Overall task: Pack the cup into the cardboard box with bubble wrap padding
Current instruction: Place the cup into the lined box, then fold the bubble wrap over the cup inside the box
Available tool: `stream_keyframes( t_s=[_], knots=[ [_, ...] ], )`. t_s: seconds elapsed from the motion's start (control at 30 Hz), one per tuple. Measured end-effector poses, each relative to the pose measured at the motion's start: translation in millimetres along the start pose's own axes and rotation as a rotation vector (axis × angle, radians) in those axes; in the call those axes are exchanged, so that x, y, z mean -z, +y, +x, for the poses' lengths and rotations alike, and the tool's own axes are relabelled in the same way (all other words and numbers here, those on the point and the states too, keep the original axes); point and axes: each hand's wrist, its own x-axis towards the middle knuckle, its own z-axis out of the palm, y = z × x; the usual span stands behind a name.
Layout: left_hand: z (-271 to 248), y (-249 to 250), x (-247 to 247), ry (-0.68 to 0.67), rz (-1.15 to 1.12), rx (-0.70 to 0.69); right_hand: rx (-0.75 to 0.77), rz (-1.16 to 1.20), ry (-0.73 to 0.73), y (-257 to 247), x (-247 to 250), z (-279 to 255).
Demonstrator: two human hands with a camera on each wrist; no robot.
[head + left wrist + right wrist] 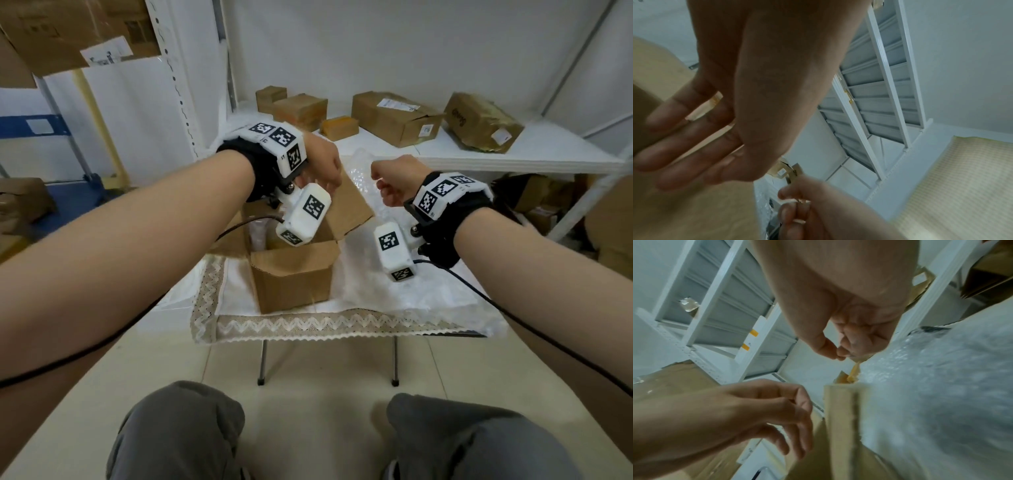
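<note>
Left hand (323,164), fingers loose and spread, hovers over box (291,274); right hand (394,183) curled empty, nearer bubble wrap (370,274).

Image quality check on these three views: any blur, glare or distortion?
Head: even indoor light, no glare, wide-angle bending at the edges, cardboard box sharp. Left wrist: left hand fills the frame, its fingers motion-blurred. Right wrist: bubble wrap smeared soft, right hand fairly clear; dim, bluish cast.
</note>
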Motion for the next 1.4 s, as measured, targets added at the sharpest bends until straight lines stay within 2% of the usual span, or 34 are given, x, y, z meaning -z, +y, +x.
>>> stream_keyframes(
  t_s=[0.13,0.2,0.33,0.5,0.7,0.77,0.87,0.93,1.03,1.17,1.4],
  knots=[
    [6.6,15.2,-11.9,-0.048,-0.014,0.016,-0.141,-0.078,-0.009,38.7,5.0,9.6],
    [8.6,16.0,-17.0,-0.054,-0.015,0.02,-0.171,-0.144,-0.076,55.7,1.5,8.8],
    [11.7,13.3,-22.4,-0.063,-0.042,0.022,-0.191,-0.278,-0.268,81.1,-10.9,3.3],
    [12.0,12.5,-25.0,-0.061,-0.042,0.022,-0.205,-0.364,-0.345,93.8,-36.6,7.9],
    [13.2,13.5,-29.6,-0.056,-0.042,0.025,-0.152,-0.536,-0.399,111.7,-55.9,27.6],
    [12.9,13.3,-30.4,-0.046,-0.04,0.026,-0.101,-0.645,-0.357,123.2,-59.2,41.4],
    [13.9,12.6,-32.2,-0.045,-0.042,0.018,-0.037,-0.933,-0.179,124.4,-58.7,36.5],
    [14.7,12.2,-33.5,-0.044,-0.049,0.011,-0.018,-1.039,-0.093,121.0,-53.6,28.0],
    [15.1,10.8,-34.6,-0.041,-0.052,0.0,-0.024,-1.09,-0.112,120.7,-44.7,25.2],
    [15.0,8.6,-35.6,-0.035,-0.062,-0.014,0.016,-1.245,-0.058,133.9,-53.5,27.0],
    [15.0,8.8,-37.6,-0.047,-0.025,-0.049,-0.015,-1.098,-0.117,138.2,-54.8,47.9]
  ],
)
